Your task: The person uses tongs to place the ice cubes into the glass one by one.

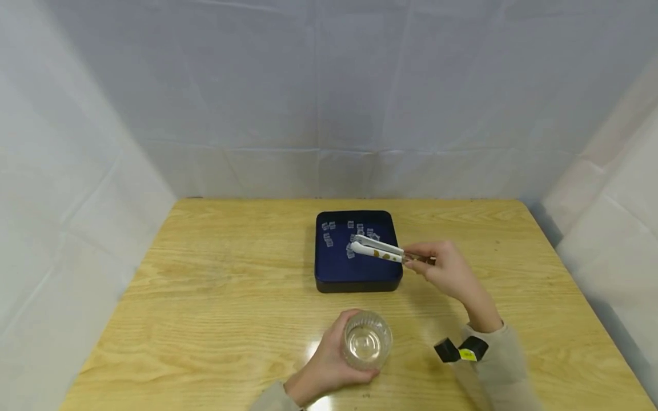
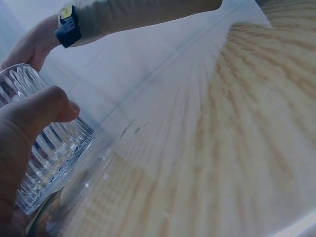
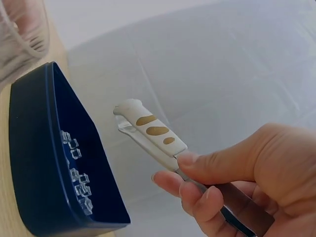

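Note:
My left hand (image 1: 331, 359) grips a clear ribbed drinking glass (image 1: 367, 341) at the table's near side, fingers and thumb curled round its wall. In my right hand (image 1: 446, 269) is a pair of tongs (image 1: 378, 253), pinched between thumb and fingers. The tongs have white tips with brown patches and a metal handle. Their tips hang over a dark blue square tray (image 1: 360, 273). Several small clear cubes (image 1: 328, 240) are scattered on the tray. Between the tong tips in the right wrist view, a clear piece (image 3: 127, 124) shows.
Beneath everything is a light wood-grain table (image 1: 221, 297). A pale cloth sheet (image 1: 288, 114) hangs behind it and along both sides. A black device with a yellow label (image 1: 466, 354) is strapped at my right wrist.

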The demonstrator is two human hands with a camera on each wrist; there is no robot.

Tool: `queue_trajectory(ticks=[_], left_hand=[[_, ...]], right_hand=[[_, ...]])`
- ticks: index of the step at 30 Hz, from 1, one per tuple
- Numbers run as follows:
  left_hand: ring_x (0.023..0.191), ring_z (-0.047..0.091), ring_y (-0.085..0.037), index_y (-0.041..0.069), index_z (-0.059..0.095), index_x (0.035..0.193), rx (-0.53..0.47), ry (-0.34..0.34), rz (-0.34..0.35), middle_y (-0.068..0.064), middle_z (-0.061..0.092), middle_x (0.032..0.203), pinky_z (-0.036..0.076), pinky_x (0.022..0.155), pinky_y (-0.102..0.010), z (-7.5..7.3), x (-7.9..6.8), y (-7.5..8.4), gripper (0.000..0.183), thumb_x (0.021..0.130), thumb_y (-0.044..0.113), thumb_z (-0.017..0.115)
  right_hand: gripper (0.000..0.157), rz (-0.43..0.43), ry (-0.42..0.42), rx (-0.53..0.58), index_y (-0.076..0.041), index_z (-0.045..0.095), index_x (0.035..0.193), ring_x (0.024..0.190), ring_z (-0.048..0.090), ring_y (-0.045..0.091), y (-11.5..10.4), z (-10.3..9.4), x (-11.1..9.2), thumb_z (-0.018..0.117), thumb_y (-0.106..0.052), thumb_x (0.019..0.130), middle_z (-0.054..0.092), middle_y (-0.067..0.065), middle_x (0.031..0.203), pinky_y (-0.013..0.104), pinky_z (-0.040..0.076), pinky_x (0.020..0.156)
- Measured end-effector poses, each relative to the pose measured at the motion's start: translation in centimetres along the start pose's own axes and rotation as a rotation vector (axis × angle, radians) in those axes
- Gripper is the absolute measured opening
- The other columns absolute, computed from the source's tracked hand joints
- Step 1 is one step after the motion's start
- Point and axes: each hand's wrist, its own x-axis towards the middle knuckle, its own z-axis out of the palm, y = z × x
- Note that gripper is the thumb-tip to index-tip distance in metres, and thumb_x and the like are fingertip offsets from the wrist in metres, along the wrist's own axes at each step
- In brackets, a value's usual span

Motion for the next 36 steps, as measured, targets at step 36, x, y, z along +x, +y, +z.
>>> queue_trajectory(ticks=[36], left_hand=[[0.121, 0.056, -0.018, 0.027, 0.043, 0.139, -0.055, -0.028, 0.013, 0.008, 0.058, 0.132, 0.044, 0.106, -0.04, -0.3, 0.0, 0.0, 0.096, 0.059, 0.009, 0.093]], right_hand=[[0.022, -0.225, -0.179, 0.055, -0.001, 0.074, 0.106, 0.066, 0.055, -0.002, -2.2, -0.4, -9.7, 0.074, 0.0, 0.085, 0.071, -0.008, 0.088, 0.02, 0.049, 0.05]])
